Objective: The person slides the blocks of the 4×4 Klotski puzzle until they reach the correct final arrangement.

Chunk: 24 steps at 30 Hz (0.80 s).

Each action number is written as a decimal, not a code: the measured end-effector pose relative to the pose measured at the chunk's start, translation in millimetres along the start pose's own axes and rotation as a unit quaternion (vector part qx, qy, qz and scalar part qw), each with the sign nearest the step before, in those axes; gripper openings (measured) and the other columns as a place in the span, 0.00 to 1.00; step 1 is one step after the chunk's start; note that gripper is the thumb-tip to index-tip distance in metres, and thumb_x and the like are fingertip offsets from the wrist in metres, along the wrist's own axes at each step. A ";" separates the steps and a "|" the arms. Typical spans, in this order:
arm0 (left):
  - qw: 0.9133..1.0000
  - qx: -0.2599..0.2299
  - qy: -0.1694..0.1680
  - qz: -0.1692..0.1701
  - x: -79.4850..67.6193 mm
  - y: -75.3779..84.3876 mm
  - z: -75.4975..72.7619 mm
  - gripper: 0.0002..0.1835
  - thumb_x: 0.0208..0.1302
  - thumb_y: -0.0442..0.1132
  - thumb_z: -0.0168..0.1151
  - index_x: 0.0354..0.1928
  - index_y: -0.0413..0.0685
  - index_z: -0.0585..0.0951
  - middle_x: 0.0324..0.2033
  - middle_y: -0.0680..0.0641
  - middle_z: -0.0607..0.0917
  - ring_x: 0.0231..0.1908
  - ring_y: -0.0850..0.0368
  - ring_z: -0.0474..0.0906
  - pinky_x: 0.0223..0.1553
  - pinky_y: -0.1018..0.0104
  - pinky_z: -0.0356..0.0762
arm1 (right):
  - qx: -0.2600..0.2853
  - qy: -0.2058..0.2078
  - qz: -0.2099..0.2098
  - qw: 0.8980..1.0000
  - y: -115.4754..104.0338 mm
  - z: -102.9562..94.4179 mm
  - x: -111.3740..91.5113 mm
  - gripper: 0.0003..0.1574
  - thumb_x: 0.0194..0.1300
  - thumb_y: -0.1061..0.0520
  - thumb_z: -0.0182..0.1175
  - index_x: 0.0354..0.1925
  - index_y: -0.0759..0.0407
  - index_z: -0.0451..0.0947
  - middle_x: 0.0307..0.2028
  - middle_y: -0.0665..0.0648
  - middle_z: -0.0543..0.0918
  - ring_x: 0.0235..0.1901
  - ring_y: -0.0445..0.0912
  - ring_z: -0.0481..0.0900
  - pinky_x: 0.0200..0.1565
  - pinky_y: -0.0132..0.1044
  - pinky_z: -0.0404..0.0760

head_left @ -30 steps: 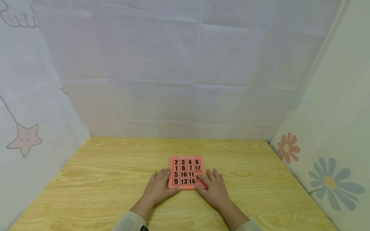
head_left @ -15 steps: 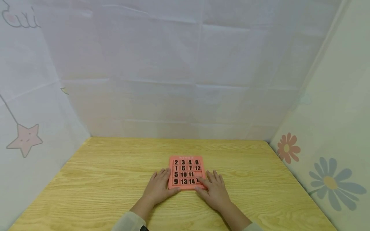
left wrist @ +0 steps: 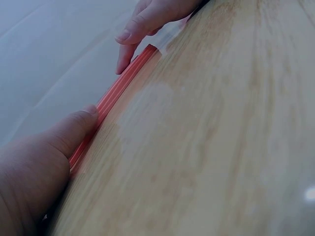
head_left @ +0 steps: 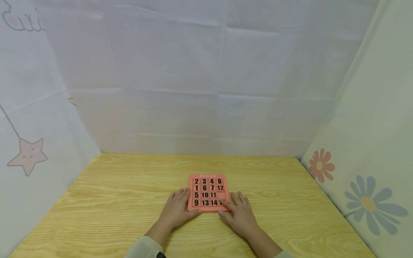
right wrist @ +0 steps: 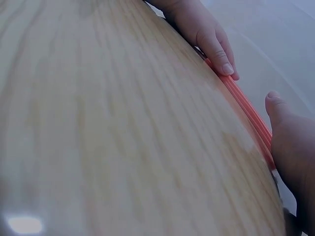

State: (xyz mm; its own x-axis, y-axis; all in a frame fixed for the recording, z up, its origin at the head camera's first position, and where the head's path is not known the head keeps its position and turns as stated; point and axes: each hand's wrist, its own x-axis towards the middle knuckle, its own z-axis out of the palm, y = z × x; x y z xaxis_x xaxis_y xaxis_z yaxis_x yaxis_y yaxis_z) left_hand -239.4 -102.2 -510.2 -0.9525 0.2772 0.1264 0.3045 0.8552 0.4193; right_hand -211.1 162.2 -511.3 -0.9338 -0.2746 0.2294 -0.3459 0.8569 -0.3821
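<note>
A pink number sliding puzzle lies flat on the wooden table, its tiles marked with black numbers. My left hand grips its near left corner, fingers along the left side and thumb at the front edge. The index finger of my right hand touches the bottom-right tile, covering part of its number. Above that tile is a vacant slot. The right thumb is beside the front edge, and the other fingers are extended past the right side. Both wrist views show the puzzle's edge low and side-on.
The wood-grain table extends around the puzzle on all sides. A pale cloth wall stands behind it. Side cloths carry a pink star on the left and printed flowers on the right.
My right index finger has slid the partly covered tile toward me, from the third row into the bottom row, leaving a vacant slot above. My left hand has kept still.
</note>
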 end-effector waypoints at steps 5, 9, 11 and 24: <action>1.000 -0.005 -0.002 0.001 -0.1 0.5 -0.6 0.56 0.54 0.76 0.57 0.74 0.41 0.61 0.73 0.42 0.64 0.74 0.41 0.55 0.76 0.41 0.46 | 0.004 0.002 -0.001 1.000 0.6 1.2 -0.2 0.36 0.69 0.30 0.49 0.65 0.47 0.74 0.71 0.65 0.65 0.74 0.66 0.52 0.73 0.67 0.47; 1.000 -0.007 -0.004 0.001 0.1 0.4 -1.5 0.56 0.55 0.75 0.57 0.74 0.41 0.61 0.73 0.41 0.64 0.74 0.41 0.55 0.76 0.41 0.46 | 0.015 0.011 0.000 1.000 0.5 2.1 1.4 0.38 0.70 0.32 0.49 0.69 0.50 0.70 0.71 0.67 0.64 0.74 0.66 0.52 0.73 0.68 0.48; 1.000 -0.005 -0.005 0.000 0.4 -0.1 -1.8 0.56 0.55 0.75 0.57 0.74 0.42 0.61 0.73 0.42 0.64 0.74 0.42 0.55 0.76 0.41 0.46 | 0.016 0.018 0.001 1.000 0.6 2.6 3.3 0.39 0.70 0.32 0.49 0.69 0.50 0.69 0.71 0.67 0.64 0.73 0.67 0.54 0.72 0.68 0.49; 1.000 -0.005 -0.006 0.003 -0.1 -1.4 0.2 0.57 0.54 0.77 0.55 0.74 0.42 0.60 0.73 0.42 0.64 0.75 0.42 0.55 0.76 0.41 0.46 | 0.024 0.027 0.024 0.999 4.4 7.5 18.2 0.38 0.69 0.30 0.49 0.66 0.49 0.72 0.71 0.68 0.64 0.73 0.67 0.53 0.72 0.68 0.49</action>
State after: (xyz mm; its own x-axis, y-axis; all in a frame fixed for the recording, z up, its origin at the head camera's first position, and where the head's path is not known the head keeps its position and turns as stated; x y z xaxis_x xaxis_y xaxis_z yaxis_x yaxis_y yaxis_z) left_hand -239.7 -103.4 -510.9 -0.9506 0.2873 0.1178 0.3096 0.8491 0.4279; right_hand -230.3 157.7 -515.5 -0.9432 -0.2091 0.2581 -0.3068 0.8461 -0.4358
